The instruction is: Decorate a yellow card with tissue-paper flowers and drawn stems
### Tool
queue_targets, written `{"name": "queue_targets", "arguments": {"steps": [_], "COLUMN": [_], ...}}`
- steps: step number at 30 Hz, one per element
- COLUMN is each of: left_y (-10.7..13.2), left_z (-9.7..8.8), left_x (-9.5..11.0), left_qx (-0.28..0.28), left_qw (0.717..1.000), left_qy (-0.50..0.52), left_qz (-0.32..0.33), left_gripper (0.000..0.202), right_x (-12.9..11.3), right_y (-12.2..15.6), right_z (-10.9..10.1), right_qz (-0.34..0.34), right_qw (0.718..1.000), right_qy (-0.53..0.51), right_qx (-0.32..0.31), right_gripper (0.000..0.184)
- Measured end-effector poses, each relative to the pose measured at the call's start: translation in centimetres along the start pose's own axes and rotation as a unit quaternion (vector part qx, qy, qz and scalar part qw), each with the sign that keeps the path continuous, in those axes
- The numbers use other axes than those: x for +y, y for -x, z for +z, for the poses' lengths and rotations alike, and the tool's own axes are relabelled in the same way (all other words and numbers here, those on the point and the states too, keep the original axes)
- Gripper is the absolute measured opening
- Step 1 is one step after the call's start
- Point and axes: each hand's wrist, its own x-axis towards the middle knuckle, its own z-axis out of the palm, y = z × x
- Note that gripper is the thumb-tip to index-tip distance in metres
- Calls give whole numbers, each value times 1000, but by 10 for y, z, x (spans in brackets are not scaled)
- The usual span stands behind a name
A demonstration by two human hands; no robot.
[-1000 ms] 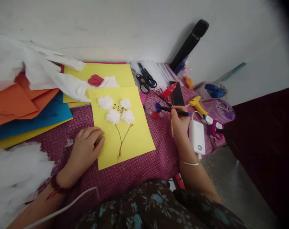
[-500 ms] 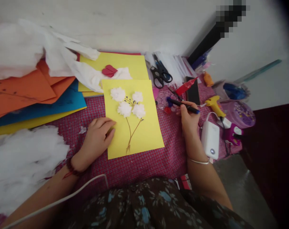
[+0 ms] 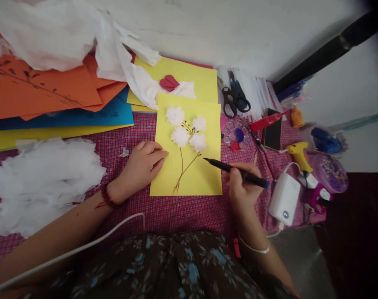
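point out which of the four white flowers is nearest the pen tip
The lower-right flower: it sits just above and left of the tip of the pen, while the other three lie farther up or left.

- Garment [image 3: 173, 265]: dark brown cloth, loose folds, floral print
- Print: blue blooms [image 3: 193, 273], smaller pale greyish flowers and leaves, scattered all over
- Left wrist [image 3: 114, 193]: dark red bracelet [image 3: 106, 195], looks beaded, red thread ends [image 3: 101, 204] trailing
- Right forearm [image 3: 250, 227]: thin bangle [image 3: 254, 249], silvery white, plain
- Left forearm [image 3: 79, 218]: bare to frame edge
- Right sleeve: dark cloth near elbow, edge unclear
- Left hand [image 3: 143, 165], right hand [image 3: 242, 189]: bare
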Motion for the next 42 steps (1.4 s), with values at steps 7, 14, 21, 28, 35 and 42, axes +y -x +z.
{"name": "queue_targets", "arguments": {"steps": [7, 14, 21, 28, 35, 42], "left_y": [0, 0, 0, 0, 2, 2], "left_z": [0, 0, 0, -1, 4, 5], "left_x": [0, 0, 1, 0, -11, -13], "left_qx": [2, 7, -2, -20, -22, -10], "left_qw": [1000, 1000, 1000, 1000, 1000, 999], "left_qy": [-2, 1, 2, 8, -16, -35], "left_qz": [4, 6, -5, -19, 0, 2], "left_gripper": [23, 22, 24, 22, 27, 28], "right_x": [19, 19, 12, 10, 37, 62], "right_y": [4, -2, -5, -32, -89, -97], "right_z": [16, 21, 22, -6, -48, -41], "right_qz": [4, 0, 29, 37, 16, 60], "right_qw": [998, 997, 997, 990, 978, 981], "right_qy": [9, 4, -34, -74, -10, 8], "right_qx": [-63, -78, -68, 112, 208, 182], "right_gripper": [15, 14, 14, 13, 11, 13]}}
